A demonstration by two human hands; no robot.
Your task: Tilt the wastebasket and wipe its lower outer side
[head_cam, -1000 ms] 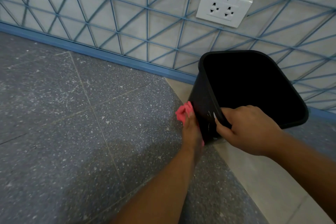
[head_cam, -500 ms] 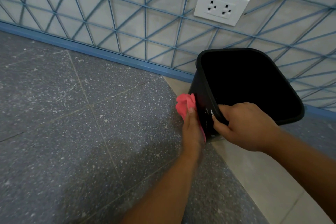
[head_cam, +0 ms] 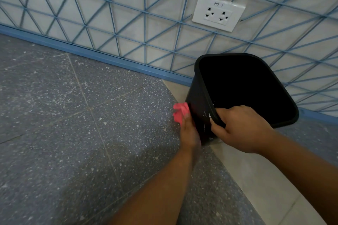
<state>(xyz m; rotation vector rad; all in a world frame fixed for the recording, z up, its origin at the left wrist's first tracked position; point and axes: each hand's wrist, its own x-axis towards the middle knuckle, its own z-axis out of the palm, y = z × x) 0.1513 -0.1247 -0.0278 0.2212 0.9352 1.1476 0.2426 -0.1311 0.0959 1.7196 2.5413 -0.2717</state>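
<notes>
Beside the blue skirting board, a black waste bin (head_cam: 201,111) stands tilted on the speckled grey floor (head_cam: 73,133), its open mouth turned up and toward the person. Right hand (head_cam: 241,129): grip clamped on the near rim of the bin, fingers curled over the edge, thumb on the outer wall. Left hand (head_cam: 190,131): fingers lie along the bin's outer side wall and press a crumpled pink cloth (head_cam: 180,113) against it; the cloth shows just beyond the fingertips, left of the right-hand grip. Above the bin, a white double socket (head_cam: 218,12) sits on a pale wall crossed by blue lines (head_cam: 128,14).
</notes>
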